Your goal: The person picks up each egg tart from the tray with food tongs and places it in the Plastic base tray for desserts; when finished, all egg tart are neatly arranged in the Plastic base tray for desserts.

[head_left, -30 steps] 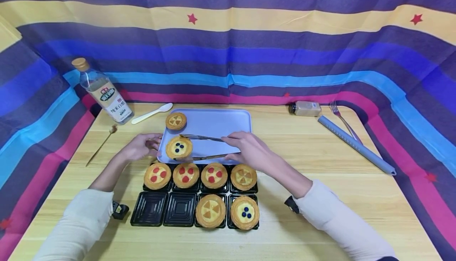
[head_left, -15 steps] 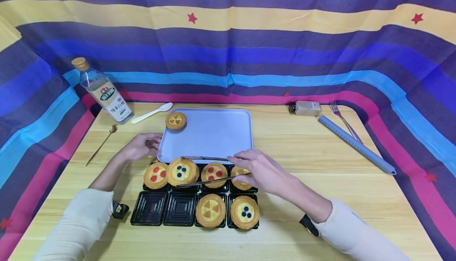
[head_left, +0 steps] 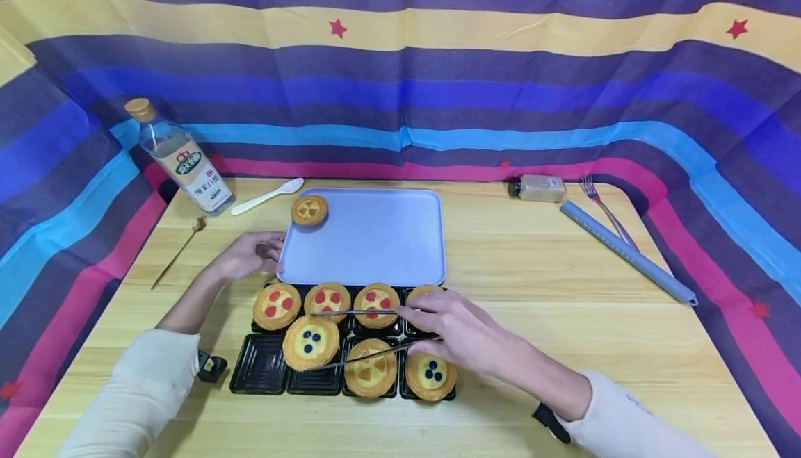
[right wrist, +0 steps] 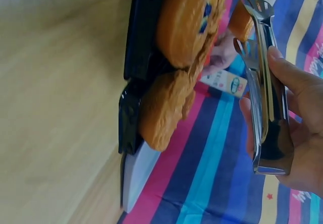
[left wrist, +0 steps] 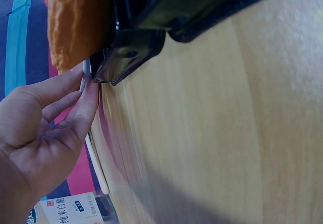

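The right hand (head_left: 459, 333) has drawn back toward the person since a second ago, carrying the metal tongs (head_left: 359, 336) from the lilac tray (head_left: 375, 242) down to the black mould tray (head_left: 263, 374). Its fingers are curled round the tong arms, and the tips pinch the blueberry tart (head_left: 311, 341), which earlier sat on the lilac tray at about 7 o'clock and now hangs over the front row of the mould tray, above the second cell from the left (whether it touches the cell cannot be told). The left hand (head_left: 250, 255) has not moved: relaxed fingers rest against the lilac tray's left edge, gripping nothing. One yellow-topped tart (head_left: 309, 210) remains at the tray's 11 o'clock corner.

All of this lies on a pale wooden table (head_left: 532, 263). At its 10 o'clock stand a vinegar bottle (head_left: 178, 159), a white spoon (head_left: 268, 197) and a thin gold spoon (head_left: 178, 253); at 2 o'clock lie a spice jar (head_left: 538, 187), a fork (head_left: 601, 208) and a grey-blue tube (head_left: 626, 253). Striped cloth with red stars (head_left: 400, 62) drapes behind and at both sides.
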Tool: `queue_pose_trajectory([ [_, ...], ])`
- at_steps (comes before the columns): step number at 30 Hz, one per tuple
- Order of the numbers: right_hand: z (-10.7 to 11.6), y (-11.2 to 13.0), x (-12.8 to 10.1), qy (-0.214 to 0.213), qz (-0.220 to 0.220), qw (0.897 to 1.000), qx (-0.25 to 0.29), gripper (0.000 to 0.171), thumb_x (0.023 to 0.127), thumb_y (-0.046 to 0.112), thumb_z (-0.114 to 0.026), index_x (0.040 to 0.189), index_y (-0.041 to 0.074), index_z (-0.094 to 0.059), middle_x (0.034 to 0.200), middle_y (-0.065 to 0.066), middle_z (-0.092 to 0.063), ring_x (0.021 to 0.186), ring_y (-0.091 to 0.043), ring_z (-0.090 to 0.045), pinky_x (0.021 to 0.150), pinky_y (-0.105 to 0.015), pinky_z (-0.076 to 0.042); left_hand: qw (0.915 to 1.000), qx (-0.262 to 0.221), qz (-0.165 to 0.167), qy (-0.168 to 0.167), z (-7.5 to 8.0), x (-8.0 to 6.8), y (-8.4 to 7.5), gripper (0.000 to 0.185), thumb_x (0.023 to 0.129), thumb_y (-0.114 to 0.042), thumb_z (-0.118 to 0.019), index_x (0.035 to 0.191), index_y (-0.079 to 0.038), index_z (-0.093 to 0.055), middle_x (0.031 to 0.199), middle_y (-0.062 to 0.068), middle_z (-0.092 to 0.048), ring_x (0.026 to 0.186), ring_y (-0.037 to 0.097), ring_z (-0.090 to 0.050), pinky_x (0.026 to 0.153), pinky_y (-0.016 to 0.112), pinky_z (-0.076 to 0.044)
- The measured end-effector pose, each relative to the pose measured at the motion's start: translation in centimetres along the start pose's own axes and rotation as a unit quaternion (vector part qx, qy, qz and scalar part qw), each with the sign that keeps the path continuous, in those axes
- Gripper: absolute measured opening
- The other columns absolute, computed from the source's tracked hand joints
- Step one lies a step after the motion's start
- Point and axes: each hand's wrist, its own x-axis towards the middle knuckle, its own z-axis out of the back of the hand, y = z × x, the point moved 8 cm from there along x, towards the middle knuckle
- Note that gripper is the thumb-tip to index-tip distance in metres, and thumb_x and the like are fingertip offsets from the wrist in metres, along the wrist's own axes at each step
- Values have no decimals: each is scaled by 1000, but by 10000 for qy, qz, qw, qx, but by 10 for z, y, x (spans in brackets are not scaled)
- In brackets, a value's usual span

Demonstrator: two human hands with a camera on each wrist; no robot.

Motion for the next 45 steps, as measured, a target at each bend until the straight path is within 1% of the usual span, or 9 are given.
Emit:
queue_pose_trajectory([
  [6,-10,5,-4,207,-47,9998,36,57,77,40,-73,123,7,-63,113,-7,-69,101,-17,-64,90,-29,-53,10000,-22,-36,0,0,0,-1,74,78,0,-70,141,11,-32,123,31,-53,100,30,-60,80,28,-56],
  [13,-17,8,-6,302,-49,9995,-21,57,76,41,-73,121,7,-64,112,-9,-70,102,-17,-65,96,-34,-51,10000,16,-51,-22,1,1,-2,74,79,0,-70,141,11,-32,123,31,-53,103,34,-60,79,27,-56],
  [19,-21,11,-4,338,-3,9994,-80,56,75,39,-75,120,7,-65,110,-5,-70,98,-15,-65,94,-30,-52,9999,-70,-69,-20,0,1,-2,74,79,0,-71,141,11,-33,123,32,-53,102,34,-60,78,25,-55],
  [25,-24,14,-4,479,43,9986,-211,55,76,41,-74,120,8,-65,108,-3,-70,95,-13,-65,91,-29,-52,10000,-76,-54,-6,0,0,-2,74,79,0,-71,141,11,-32,123,32,-52,101,33,-60,77,25,-56],
  [30,-25,15,-3,637,-25,9976,-282,54,78,42,-73,120,9,-65,107,-1,-70,93,-12,-65,90,-28,-52,10000,-39,-8,-25,0,0,-1,74,79,-1,-71,141,10,-33,123,31,-52,101,31,-60,75,24,-55],
  [35,-24,16,-3,706,-56,9969,-329,55,78,42,-73,120,8,-65,108,-2,-70,95,-13,-65,91,-30,-52,10000,10,-75,-21,0,0,-1,73,79,-1,-70,141,11,-33,123,31,-53,100,32,-61,78,27,-56],
  [39,-23,15,-2,780,-125,9966,-255,56,78,43,-73,121,8,-65,109,-3,-69,97,-14,-65,92,-30,-52,9999,-18,-104,-16,0,-1,-3,74,79,-1,-71,141,12,-32,123,32,-53,100,32,-61,77,27,-56],
  [45,-22,14,-3,905,-263,9955,-106,57,79,43,-72,123,7,-63,113,-4,-68,99,-15,-64,96,-32,-51,9999,-24,-102,-14,1,-1,-2,74,79,-1,-71,141,10,-33,122,31,-53,98,30,-61,76,25,-55],
])
